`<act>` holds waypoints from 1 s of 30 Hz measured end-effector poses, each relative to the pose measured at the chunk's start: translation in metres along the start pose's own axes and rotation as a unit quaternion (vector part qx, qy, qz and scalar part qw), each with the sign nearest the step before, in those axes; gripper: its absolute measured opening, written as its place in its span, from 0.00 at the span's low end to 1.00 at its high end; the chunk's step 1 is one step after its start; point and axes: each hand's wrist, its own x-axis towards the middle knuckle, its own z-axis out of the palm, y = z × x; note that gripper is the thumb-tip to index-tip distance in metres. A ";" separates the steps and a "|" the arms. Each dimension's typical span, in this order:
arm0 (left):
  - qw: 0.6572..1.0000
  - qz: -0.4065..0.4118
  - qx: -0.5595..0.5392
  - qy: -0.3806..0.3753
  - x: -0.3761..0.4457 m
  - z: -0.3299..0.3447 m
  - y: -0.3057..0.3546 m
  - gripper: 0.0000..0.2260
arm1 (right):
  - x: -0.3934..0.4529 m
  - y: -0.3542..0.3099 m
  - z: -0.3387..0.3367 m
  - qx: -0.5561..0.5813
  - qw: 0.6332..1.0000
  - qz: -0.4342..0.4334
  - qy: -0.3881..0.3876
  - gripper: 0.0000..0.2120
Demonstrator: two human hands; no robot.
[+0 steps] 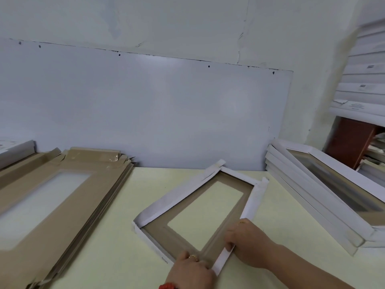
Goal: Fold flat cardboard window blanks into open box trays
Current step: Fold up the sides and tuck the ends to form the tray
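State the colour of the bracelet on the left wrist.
Red bracelet, seen in the head view.

On the table (104, 236), the tray (200, 213) lies between the flat blanks (52, 195) left and stacked trays (325, 190) right.
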 end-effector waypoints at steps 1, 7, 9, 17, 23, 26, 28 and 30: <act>1.000 0.008 0.016 0.008 -0.003 -0.003 -0.006 0.17 | -0.001 0.002 0.000 0.007 1.000 0.008 0.003 0.17; 0.998 0.001 -0.006 -0.059 -0.007 -0.020 -0.054 0.05 | 0.003 0.008 0.002 0.027 0.998 0.061 -0.004 0.15; 0.996 -0.027 0.022 -0.087 -0.007 -0.018 -0.069 0.10 | 0.001 0.013 0.001 0.030 0.996 0.084 -0.004 0.14; 0.971 -0.094 0.071 -0.207 0.005 -0.009 -0.120 0.12 | -0.012 0.032 0.003 -0.006 0.985 0.172 -0.025 0.11; 0.961 -0.141 0.104 -0.214 0.012 -0.005 -0.160 0.12 | -0.024 0.043 0.004 0.021 0.981 0.192 -0.031 0.15; 0.956 -0.162 0.113 -0.216 0.014 -0.001 -0.178 0.12 | -0.035 0.051 0.001 0.044 0.976 0.211 -0.035 0.15; 0.955 -0.175 0.116 -0.209 0.016 0.003 -0.183 0.13 | -0.040 0.054 0.002 0.058 0.972 0.223 -0.036 0.15; 0.954 -0.183 0.126 -0.203 0.019 0.005 -0.182 0.14 | -0.041 0.052 0.004 0.065 0.970 0.231 -0.036 0.16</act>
